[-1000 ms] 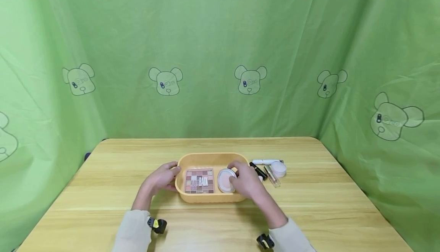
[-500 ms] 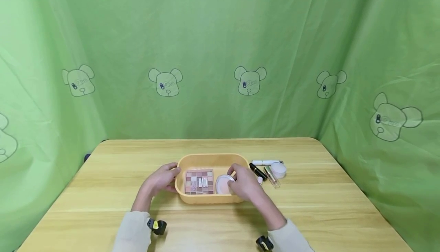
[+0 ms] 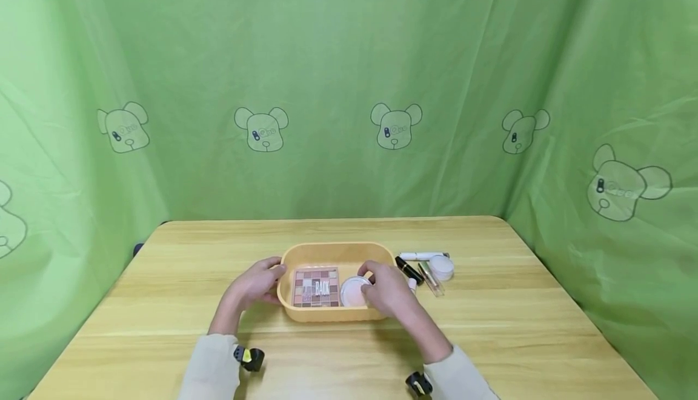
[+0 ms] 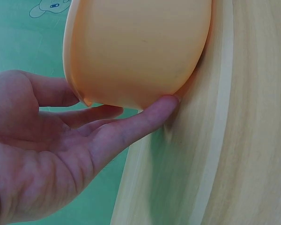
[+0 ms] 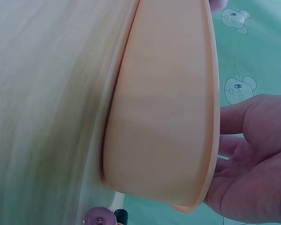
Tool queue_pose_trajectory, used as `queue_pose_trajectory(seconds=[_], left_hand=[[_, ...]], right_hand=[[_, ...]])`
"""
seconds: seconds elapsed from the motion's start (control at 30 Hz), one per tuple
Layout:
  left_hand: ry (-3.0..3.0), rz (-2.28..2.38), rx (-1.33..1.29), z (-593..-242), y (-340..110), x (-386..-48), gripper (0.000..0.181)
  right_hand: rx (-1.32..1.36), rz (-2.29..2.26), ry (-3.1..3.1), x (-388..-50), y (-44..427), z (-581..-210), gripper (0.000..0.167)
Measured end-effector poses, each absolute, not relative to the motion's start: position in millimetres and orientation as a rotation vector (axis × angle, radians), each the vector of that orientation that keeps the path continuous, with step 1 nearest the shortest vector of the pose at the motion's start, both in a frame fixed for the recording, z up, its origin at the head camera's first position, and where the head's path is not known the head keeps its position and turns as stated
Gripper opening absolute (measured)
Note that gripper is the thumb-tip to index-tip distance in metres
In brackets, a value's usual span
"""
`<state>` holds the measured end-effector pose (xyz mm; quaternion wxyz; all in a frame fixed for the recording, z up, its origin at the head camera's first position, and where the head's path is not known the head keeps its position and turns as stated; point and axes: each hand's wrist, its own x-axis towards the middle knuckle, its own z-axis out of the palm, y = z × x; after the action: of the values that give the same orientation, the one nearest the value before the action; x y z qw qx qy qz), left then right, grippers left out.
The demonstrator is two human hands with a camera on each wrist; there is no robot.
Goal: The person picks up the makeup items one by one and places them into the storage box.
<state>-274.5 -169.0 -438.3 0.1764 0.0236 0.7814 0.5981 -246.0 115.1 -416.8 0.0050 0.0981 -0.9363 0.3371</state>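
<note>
A yellow-orange oval tray [image 3: 349, 314] stands on the table. In it, a square eyeshadow palette [image 3: 316, 288] lies at the left, and a round, pale pink powder compact [image 3: 353, 291] with a whitish rim is beside it. My left hand [image 3: 262, 280] holds the tray's left end, thumb at the rim; in the left wrist view its fingers [image 4: 131, 125] lie against the end wall. My right hand [image 3: 388, 288] reaches over the tray's right end and pinches the compact's right edge. The right wrist view hides those fingertips behind the tray wall.
Right of the tray lie a white tube [image 3: 422, 256], a black tube [image 3: 410, 271], a clear-and-gold lipstick tube [image 3: 432, 280] and a round white jar [image 3: 442, 267]. A small pinkish item [image 3: 412, 283] is partly hidden by the right hand. Green curtains surround the table.
My right hand has lowered the powder compact slightly and shifted it left, closer to the palette. In the last half second it has barely moved. My left hand stays on the tray.
</note>
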Motion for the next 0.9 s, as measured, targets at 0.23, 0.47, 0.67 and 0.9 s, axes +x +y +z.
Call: queue_pose_trajectory(seconds=[0.23,0.47,0.67,0.9], left_hand=[[2.213,1.710,0.030,-438.9,-168.6,-275.0,0.053],[2.211,1.712,0.032,-438.6,-169.0,-274.6,0.054],[2.214,1.709,0.031,-438.6,-168.6,-274.9,0.054],[2.216,1.688,0.059,-436.5,-169.2,-273.7,0.055]], right_hand=[[0.288,0.997,-2.989,-246.0,113.6,-416.3,0.026],[0.264,0.949,-3.048,-245.3,112.3,-415.9,0.034],[0.270,0.890,-3.087,-245.3,111.1,-417.0,0.038],[0.303,0.803,-3.089,-242.8,107.4,-419.1,0.047]])
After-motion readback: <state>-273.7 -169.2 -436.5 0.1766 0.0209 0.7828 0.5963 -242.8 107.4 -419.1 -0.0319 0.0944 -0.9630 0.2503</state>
